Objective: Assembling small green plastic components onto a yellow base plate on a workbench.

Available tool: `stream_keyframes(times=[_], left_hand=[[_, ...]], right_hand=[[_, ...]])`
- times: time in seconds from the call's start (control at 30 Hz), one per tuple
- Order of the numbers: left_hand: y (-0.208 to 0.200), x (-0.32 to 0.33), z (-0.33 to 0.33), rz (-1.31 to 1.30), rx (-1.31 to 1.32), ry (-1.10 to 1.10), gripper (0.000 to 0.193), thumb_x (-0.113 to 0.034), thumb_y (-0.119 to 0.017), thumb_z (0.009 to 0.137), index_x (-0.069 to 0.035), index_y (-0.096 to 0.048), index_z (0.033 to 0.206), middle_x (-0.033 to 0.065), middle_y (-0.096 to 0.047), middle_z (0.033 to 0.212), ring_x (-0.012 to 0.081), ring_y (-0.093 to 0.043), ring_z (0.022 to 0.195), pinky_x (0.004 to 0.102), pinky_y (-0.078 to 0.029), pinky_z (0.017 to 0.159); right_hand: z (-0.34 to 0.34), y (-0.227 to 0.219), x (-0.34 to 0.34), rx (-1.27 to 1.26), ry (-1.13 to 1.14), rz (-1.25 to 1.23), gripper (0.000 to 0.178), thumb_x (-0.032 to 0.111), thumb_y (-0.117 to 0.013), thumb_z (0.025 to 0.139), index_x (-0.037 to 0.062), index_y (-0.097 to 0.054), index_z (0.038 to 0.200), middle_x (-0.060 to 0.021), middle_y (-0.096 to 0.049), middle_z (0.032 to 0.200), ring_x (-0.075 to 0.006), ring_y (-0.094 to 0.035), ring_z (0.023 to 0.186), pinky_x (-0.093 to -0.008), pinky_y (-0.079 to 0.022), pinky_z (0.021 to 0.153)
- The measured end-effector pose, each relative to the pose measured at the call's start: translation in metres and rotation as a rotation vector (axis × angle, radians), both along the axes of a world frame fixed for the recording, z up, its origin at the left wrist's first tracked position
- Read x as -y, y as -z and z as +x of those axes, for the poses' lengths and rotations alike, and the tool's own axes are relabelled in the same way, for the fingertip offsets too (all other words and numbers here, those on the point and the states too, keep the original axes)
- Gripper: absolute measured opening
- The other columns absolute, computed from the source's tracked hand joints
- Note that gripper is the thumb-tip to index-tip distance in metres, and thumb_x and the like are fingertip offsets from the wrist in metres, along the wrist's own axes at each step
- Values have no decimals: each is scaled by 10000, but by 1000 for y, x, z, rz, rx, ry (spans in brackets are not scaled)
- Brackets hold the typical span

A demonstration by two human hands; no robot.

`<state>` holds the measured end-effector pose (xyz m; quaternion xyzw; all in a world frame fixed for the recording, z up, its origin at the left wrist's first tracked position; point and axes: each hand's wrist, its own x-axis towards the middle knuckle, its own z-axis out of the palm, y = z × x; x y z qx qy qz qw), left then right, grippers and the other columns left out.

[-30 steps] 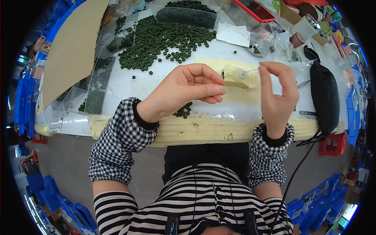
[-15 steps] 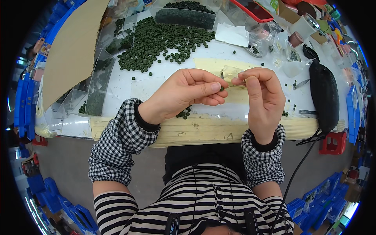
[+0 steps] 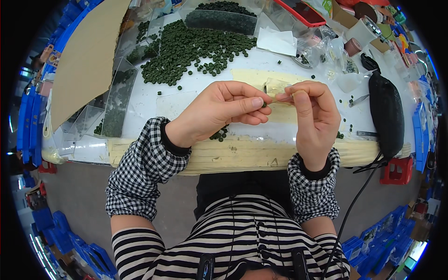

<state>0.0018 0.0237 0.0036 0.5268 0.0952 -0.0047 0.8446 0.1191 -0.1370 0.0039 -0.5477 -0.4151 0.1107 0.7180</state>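
Note:
Over the near part of the white table, my left hand (image 3: 228, 107) is closed in a pinch at a small dark green round piece (image 3: 265, 105), which shows at its fingertips. A thin, straight strand (image 3: 278, 100) runs from that piece to my right hand (image 3: 312, 112). The thumb and forefinger of my right hand are pressed together on the strand's other end; whether it is wire, thread or a needle is too fine to tell. Several more green pieces (image 3: 219, 135) lie on the table below my left wrist, partly hidden by it.
A big heap of dark green round pieces (image 3: 186, 51) spreads at the far left, beside clear trays (image 3: 119, 102) and a brown cardboard sheet (image 3: 88, 56). White paper (image 3: 276, 41) and a red-edged phone (image 3: 303, 11) lie far off. A black bag-like bundle (image 3: 386, 112) rests at right.
Both hands stay almost in place. My right fingertips have shifted slightly, and the strand between the hands shows a little more plainly.

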Motion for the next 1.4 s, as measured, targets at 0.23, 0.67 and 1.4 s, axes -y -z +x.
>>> stream_keyframes(times=[0.23, 0.67, 1.4], left_hand=[[-1, 0, -1, 30, -7, -6, 224, -136, -562, 967, 17, -615, 1121, 117, -691, 987, 125, -684, 834, 222, -570, 762], [0, -1, -2, 44, -8, -14, 206, -127, -573, 960, 7, -620, 1110, 103, -689, 974, 119, -684, 840, 211, -571, 742], [3, 2, -3, 53, -17, -41, 194, -123, -570, 961, -10, -618, 1112, 91, -683, 975, 118, -674, 846, 208, -561, 752]], right_hand=[[28, 4, 6, 509, 468, -134, 54, 22, -631, 886, -21, -620, 916, -92, -643, 862, -182, -635, 789, -276, -484, 722], [37, -1, 48, 607, 550, -395, 181, 30, -680, 818, 2, -668, 996, -119, -654, 945, -260, -600, 912, -333, -465, 803], [38, 24, 86, 887, 581, -707, 70, 44, -698, 757, 39, -641, 796, -40, -590, 776, -249, -531, 797, -364, -408, 765]])
